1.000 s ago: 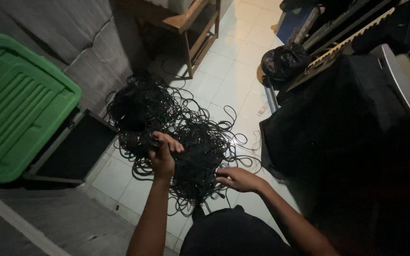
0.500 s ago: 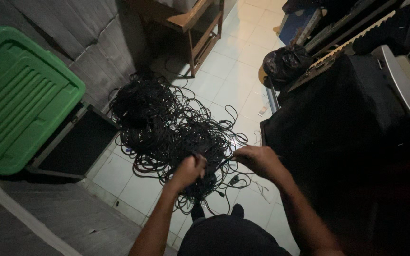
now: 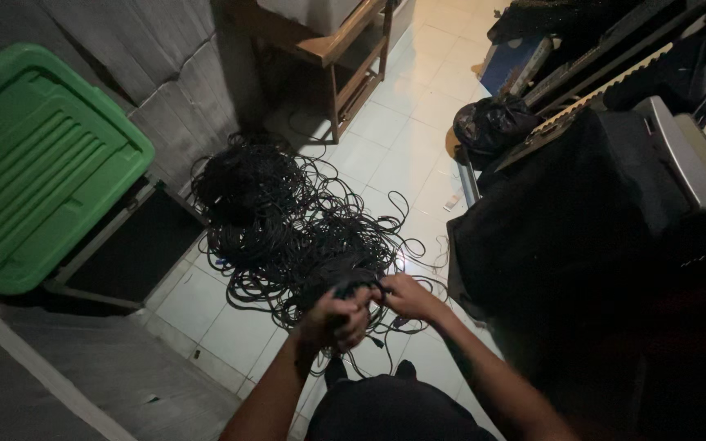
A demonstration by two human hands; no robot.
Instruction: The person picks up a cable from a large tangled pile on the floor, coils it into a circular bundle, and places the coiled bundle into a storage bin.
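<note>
Head view: both hands drawn together since 1 s ago; left hand (image 3: 332, 318) fingers closed round black cable bundle (image 3: 288, 220), right hand (image 3: 406, 296) fingers pinching same strand.

Tangled black cables (image 3: 288, 229), heaped on pale floor tiles

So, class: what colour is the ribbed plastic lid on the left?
Green: the lid shows in the head view, left of the black cable tangle.

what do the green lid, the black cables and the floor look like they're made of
Green lid: likely moulded plastic, with raised ribs and a dull, even sheen.
Black cables: thin, flexible, rubber- or plastic-jacketed by the look, lying in loose matte loops; both the left hand and right hand grip some.
Floor: pale glazed tile, with grout lines and soft reflections.
</note>
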